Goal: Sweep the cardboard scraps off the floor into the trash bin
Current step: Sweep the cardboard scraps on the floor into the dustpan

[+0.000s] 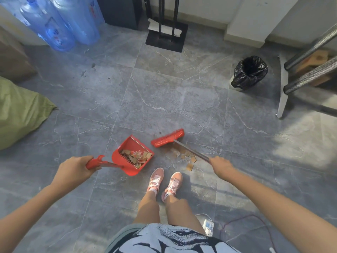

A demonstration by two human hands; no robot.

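Note:
My left hand (74, 168) grips the red handle of a red dustpan (130, 146) that rests on the grey floor and holds several brown cardboard scraps. My right hand (221, 166) grips the metal pole of a red broom (167, 138), whose head lies on the floor just right of the dustpan's mouth. Several loose cardboard scraps (189, 158) lie on the floor under the pole, between the broom head and my right hand. The trash bin (249, 72), lined with a black bag, stands open at the far right.
Blue water jugs (60, 24) stand at the far left, a green sack (20, 112) at the left edge, a black stand (166, 36) by the back wall, and a metal-legged frame (284, 88) right of the bin. My pink shoes (164, 183) are below the dustpan; a cable (242, 222) trails near them.

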